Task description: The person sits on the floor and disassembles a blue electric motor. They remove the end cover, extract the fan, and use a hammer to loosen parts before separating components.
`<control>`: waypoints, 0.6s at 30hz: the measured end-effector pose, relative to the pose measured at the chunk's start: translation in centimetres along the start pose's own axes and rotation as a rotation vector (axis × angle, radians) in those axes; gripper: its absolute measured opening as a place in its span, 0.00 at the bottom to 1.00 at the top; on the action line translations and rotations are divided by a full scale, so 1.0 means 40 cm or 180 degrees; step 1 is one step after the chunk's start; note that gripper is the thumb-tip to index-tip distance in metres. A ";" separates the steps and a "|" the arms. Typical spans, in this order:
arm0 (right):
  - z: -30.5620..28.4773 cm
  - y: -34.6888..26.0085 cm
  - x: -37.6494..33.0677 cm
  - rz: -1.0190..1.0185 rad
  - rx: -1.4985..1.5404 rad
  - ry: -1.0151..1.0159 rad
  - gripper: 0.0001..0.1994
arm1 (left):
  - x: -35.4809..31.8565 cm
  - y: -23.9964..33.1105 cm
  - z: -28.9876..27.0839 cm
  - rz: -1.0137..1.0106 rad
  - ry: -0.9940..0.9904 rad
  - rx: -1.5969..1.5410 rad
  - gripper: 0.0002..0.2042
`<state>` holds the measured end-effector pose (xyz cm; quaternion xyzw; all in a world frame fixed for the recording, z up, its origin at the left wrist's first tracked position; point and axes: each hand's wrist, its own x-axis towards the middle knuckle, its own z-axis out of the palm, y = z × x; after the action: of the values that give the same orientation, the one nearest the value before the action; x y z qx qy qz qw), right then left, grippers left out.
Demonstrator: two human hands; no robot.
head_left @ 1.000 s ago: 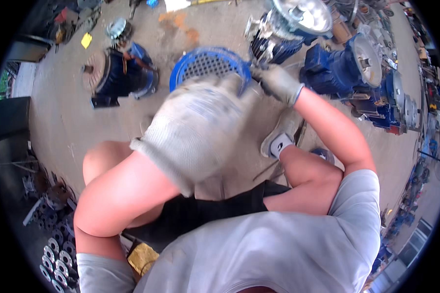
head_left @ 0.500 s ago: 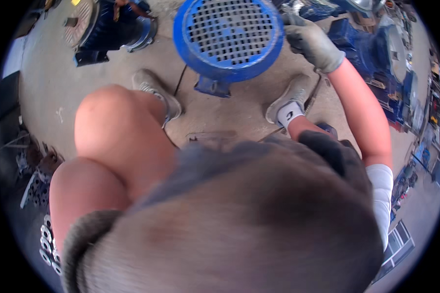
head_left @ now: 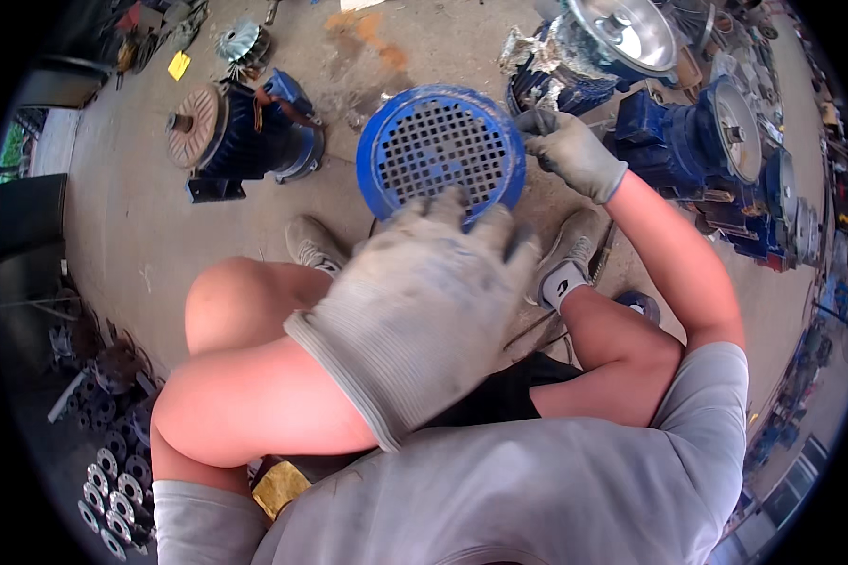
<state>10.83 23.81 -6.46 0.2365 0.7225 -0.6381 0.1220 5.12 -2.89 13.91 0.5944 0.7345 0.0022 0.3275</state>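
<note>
- Head view: blue fan cover (head_left: 441, 151) sits on concrete floor (head_left: 141, 226) between the feet, perforated face up twd camera, axis approx vertical.
- Right hand (head_left: 567, 151), gloved, fingers pinched at cover's right rim.
- Left hand (head_left: 424, 311) hovers nearer cam, fingers spread, holding nothing.
- Best: steady cover w/ both hands, lift straight along axis.
- Blue motor (head_left: 245, 132) lies left of cover.

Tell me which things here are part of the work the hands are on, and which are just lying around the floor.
In hand:
- blue perforated fan cover, with the gloved right hand at its right rim
- gloved left hand, raised near the camera, holding nothing

Lying about:
- blue motor on the left
- blue motors at right
- metal flanges at lower left
- yellow scrap
</note>
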 end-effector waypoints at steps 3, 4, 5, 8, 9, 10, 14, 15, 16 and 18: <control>-0.005 -0.006 -0.009 0.0017 0.0274 -0.0023 0.09 | 0.006 -0.045 0.060 -0.0365 0.0503 0.0362 0.43; -0.006 -0.005 -0.012 0.0205 0.0343 0.0038 0.10 | 0.007 -0.059 0.066 -0.0489 0.0674 0.0352 0.46; -0.007 -0.001 -0.014 0.0394 0.0412 0.0095 0.11 | 0.008 -0.073 0.069 -0.0614 0.0846 0.0336 0.48; 0.004 0.031 -0.008 0.0750 0.0290 0.0313 0.13 | 0.026 -0.104 0.072 -0.1117 0.1049 0.0328 0.53; 0.015 0.037 0.002 0.0826 0.0178 0.0347 0.15 | 0.034 -0.123 0.086 -0.1203 0.1030 0.0253 0.54; 0.021 0.028 0.001 0.0601 0.0132 0.0318 0.14 | 0.046 -0.146 0.100 -0.1281 0.1020 0.0180 0.54; 0.007 0.047 0.013 0.0533 0.0218 0.0242 0.14 | 0.083 -0.187 0.119 -0.1251 0.0929 0.0156 0.59; 0.011 0.061 0.013 0.0396 0.0297 0.0229 0.14 | 0.081 -0.195 0.122 -0.1179 0.0969 0.0120 0.59; 0.011 0.071 0.013 0.0257 0.0375 0.0216 0.14 | 0.076 -0.201 0.121 -0.1114 0.0987 -0.0047 0.59; -0.001 0.071 0.011 0.0119 0.0684 0.0045 0.14 | 0.073 -0.213 0.133 -0.1011 0.1098 -0.0119 0.60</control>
<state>11.87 24.13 -9.11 0.2660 0.6463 -0.7078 0.1027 0.05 -4.91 4.98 0.4560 0.8637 0.0657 0.2043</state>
